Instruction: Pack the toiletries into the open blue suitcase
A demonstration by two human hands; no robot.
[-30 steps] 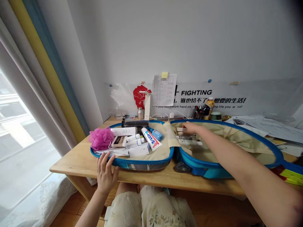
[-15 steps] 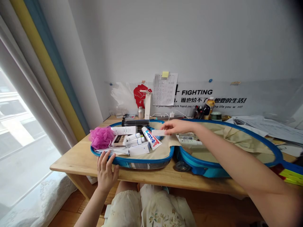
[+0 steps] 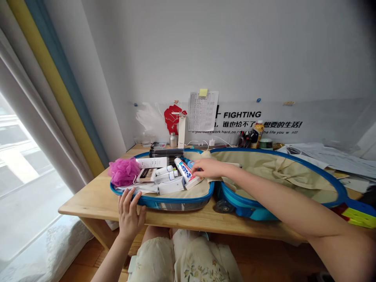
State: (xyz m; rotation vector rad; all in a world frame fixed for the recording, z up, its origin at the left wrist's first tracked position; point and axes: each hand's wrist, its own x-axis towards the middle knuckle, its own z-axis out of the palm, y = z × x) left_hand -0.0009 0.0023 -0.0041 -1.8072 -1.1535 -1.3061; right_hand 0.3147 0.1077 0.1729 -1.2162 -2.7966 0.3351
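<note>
My left hand [image 3: 129, 214] rests with its fingers spread on the front blue rim of the open suitcase's left half [image 3: 179, 200]. Inside that half, my right hand [image 3: 207, 168] is over the lower end of a toothpaste tube [image 3: 182, 167], its fingers curled down. What they pinch is hidden; a whitish edge shows beside the tube's end. Left of the tube are small white-capped bottles [image 3: 166, 177], a white box [image 3: 172, 186], a pack of cotton swabs [image 3: 147, 175] and a long white carton [image 3: 152, 162]. A pink bath puff [image 3: 124, 172] sits at the left end.
The suitcase's beige-lined right half [image 3: 264, 172] lies open beside, with a wheel [image 3: 225, 206] at the front. Behind stand a silver bottle [image 3: 173, 140], a yellow bottle [image 3: 257, 133] and a green jar [image 3: 266, 143]. Papers [image 3: 320, 156] lie at the right on the wooden table [image 3: 88, 196].
My right hand has moved left and down onto the toothpaste tube's lower end. The whitish flat piece it held is now mostly out of sight. My left hand stays on the rim.
</note>
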